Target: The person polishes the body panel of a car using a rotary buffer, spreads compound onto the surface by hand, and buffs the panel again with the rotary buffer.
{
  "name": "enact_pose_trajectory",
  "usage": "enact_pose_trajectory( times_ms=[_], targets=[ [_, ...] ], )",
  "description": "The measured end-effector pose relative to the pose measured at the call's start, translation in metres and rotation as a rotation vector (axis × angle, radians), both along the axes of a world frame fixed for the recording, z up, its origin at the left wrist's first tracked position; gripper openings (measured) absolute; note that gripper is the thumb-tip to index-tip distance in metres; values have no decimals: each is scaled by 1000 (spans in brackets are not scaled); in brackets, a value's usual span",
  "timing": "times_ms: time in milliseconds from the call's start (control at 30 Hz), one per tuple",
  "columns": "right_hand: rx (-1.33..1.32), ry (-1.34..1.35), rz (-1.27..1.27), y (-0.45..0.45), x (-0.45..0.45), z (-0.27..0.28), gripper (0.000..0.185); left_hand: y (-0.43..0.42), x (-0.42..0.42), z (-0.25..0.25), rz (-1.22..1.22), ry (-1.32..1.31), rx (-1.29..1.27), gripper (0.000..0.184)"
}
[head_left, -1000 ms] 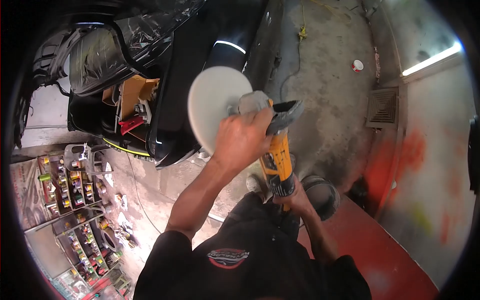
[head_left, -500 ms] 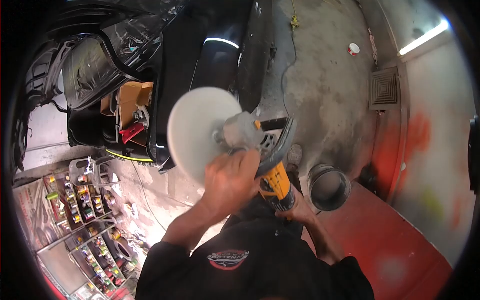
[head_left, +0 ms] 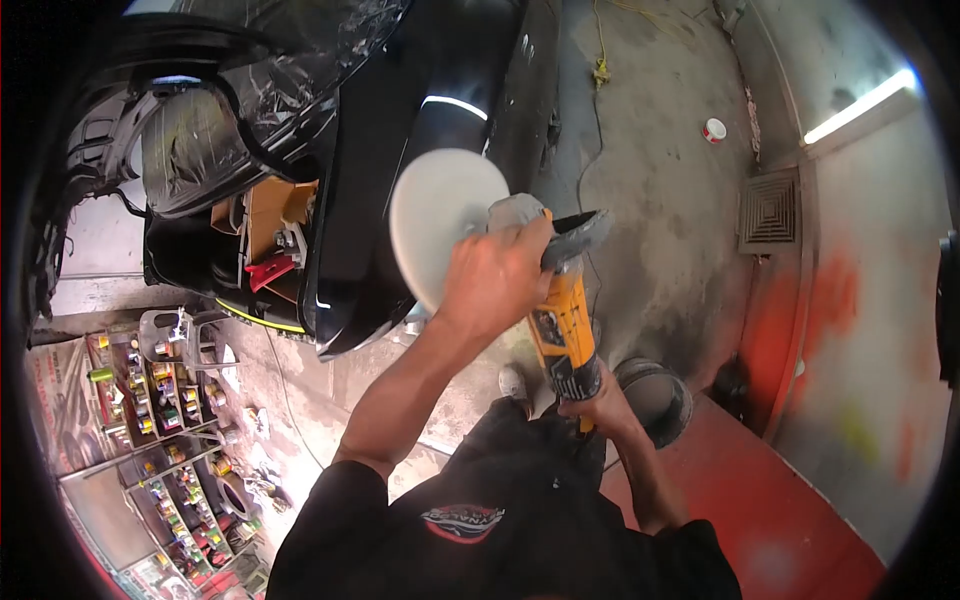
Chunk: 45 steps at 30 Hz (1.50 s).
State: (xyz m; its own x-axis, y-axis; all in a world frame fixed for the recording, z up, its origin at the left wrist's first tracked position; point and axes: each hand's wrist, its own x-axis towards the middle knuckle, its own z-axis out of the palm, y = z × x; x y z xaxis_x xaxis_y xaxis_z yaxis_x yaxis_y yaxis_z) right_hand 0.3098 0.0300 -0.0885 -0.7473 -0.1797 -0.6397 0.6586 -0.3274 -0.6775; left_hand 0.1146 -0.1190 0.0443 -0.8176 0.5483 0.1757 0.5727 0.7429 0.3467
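A yellow and black polisher (head_left: 563, 318) with a round white pad (head_left: 440, 225) is held in front of me by both hands. My left hand (head_left: 495, 280) is closed over its front end, close behind the pad. Lower down, my right hand (head_left: 603, 402) wraps around the rear of the body. The pad faces the glossy black car panel (head_left: 375, 200); whether the two touch, I cannot tell. A loop-shaped dark guard or handle (head_left: 575, 238) juts out to the right of the polisher head.
A black bucket (head_left: 655, 400) stands to the right of my legs. Cardboard (head_left: 268, 225) and a red item lie in the car's open rear. Shelves with cans (head_left: 165, 390) are at left. A cord (head_left: 590, 160) crosses the floor; a small white tub (head_left: 714, 130) sits farther off.
The polisher has moved up and to the right in view, its body now more upright and its pad turned more edge-on. Both hands keep their grip. My shoe has come into view below it.
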Motion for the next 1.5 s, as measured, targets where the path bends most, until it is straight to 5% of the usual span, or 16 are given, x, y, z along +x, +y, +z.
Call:
enact_pose_trajectory(
  times_ms=[333, 467, 767, 1167, 1500],
  targets=[
    [32, 95, -68, 76, -134, -30, 59, 73, -132, -16, 182, 36, 130, 22],
    [250, 197, 176, 95, -118, -18, 69, 52, -87, -8, 216, 44, 99, 24],
    [224, 244, 415, 93, -76, 25, 81, 5, 20, 21, 238, 76, 105, 24],
    [202, 232, 45, 103, -220, -3, 64, 59, -185, 8, 232, 242, 313, 24],
    [359, 371, 397, 94, -126, 3, 80, -1, -19, 19, 198, 271, 236, 26]
  ],
)
